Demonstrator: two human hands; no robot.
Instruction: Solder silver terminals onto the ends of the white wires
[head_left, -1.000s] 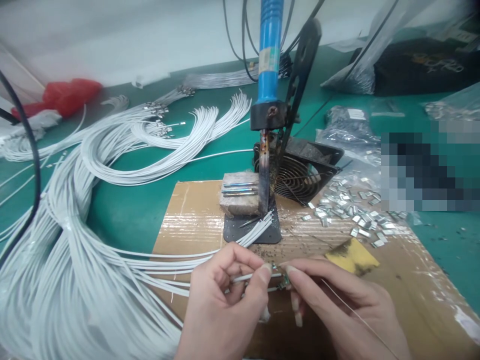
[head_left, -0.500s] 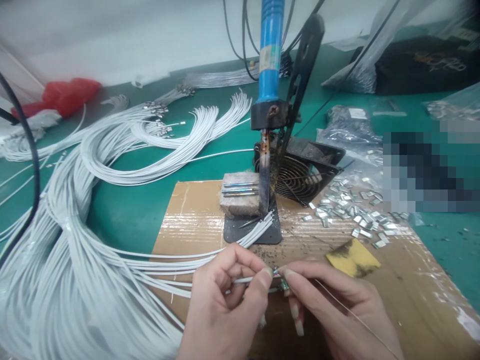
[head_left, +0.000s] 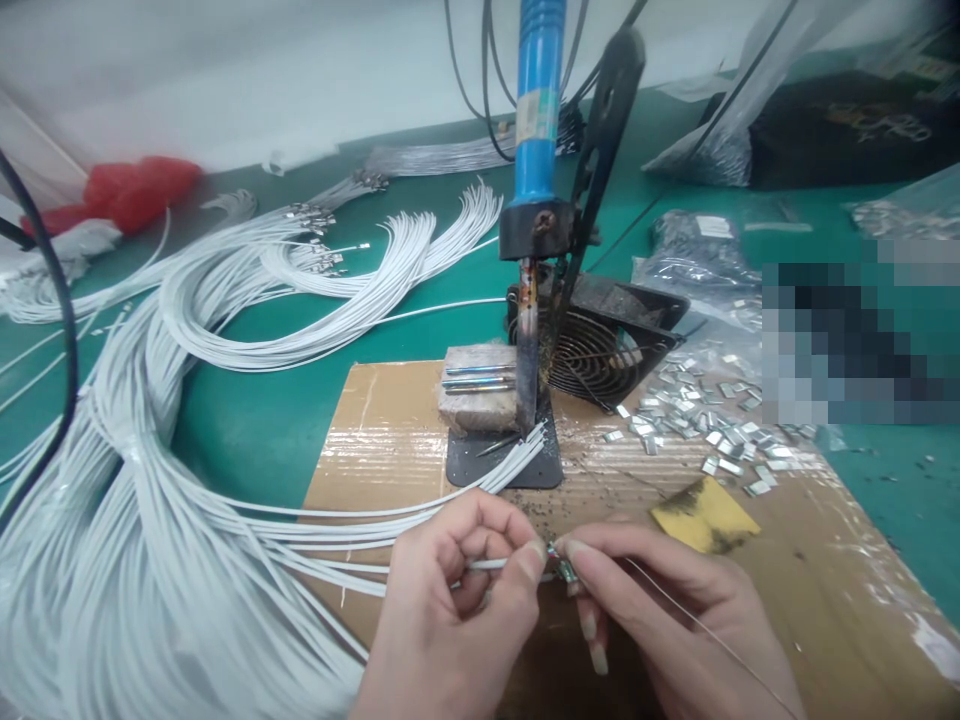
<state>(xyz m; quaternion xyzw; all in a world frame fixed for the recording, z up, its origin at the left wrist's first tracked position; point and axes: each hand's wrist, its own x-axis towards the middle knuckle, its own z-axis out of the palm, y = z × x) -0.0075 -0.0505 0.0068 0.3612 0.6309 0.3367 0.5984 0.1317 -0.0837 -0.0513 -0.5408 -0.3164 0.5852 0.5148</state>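
My left hand (head_left: 469,600) is closed, with thumb and forefinger pinching a white cable (head_left: 487,564) close to its end. Fine coloured wire ends (head_left: 553,549) stick out past that thumb and meet the fingertips of my right hand (head_left: 652,600), which is closed in a pinch. A small shiny metal connector (head_left: 568,574) shows just below this meeting point, beside the right thumb. Across the right palm a thin bare wire (head_left: 697,622), like solder, runs down to the lower right. What lies between the right fingertips is partly hidden.
A blue-handled soldering iron (head_left: 537,150) stands upright in its holder ahead. Behind it leans a black fan (head_left: 607,345). Loose metal connectors (head_left: 720,425) and a yellow sponge (head_left: 705,514) lie to the right on cardboard (head_left: 810,560). White cable bundles (head_left: 165,560) fill the left.
The two hands hold nearly the same pose. The left fingertips have drawn very slightly away from the right ones, and a little more of the wire ends shows between them.
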